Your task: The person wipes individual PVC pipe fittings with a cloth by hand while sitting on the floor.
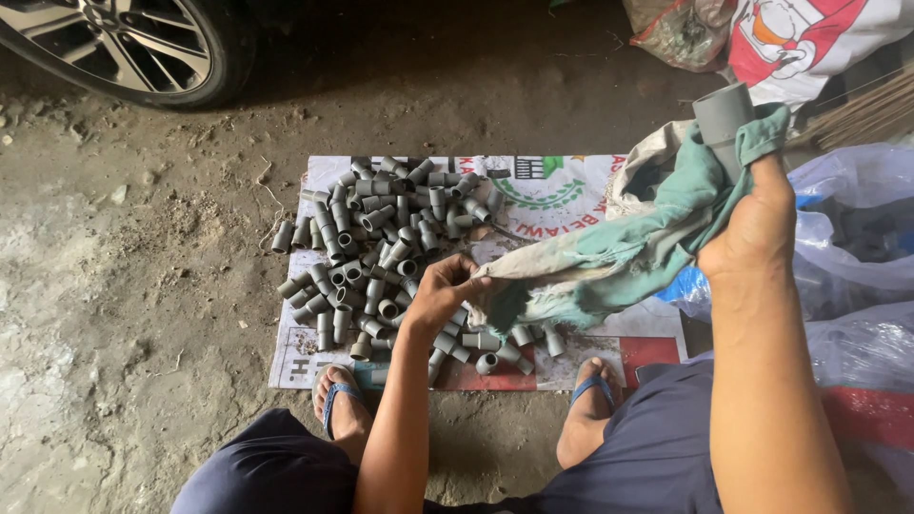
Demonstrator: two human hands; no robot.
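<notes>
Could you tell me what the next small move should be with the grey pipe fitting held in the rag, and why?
Probably twist the grey pipe fitting inside the green rag: the right hand grips both, while the left hand holds the rag's free end.

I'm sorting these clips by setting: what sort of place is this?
Probably a garage or covered yard used as an informal work spot: a bare, rough concrete floor, a car wheel parked close by, and grey pipe fittings heaped on a printed sheet laid on the ground.
</notes>
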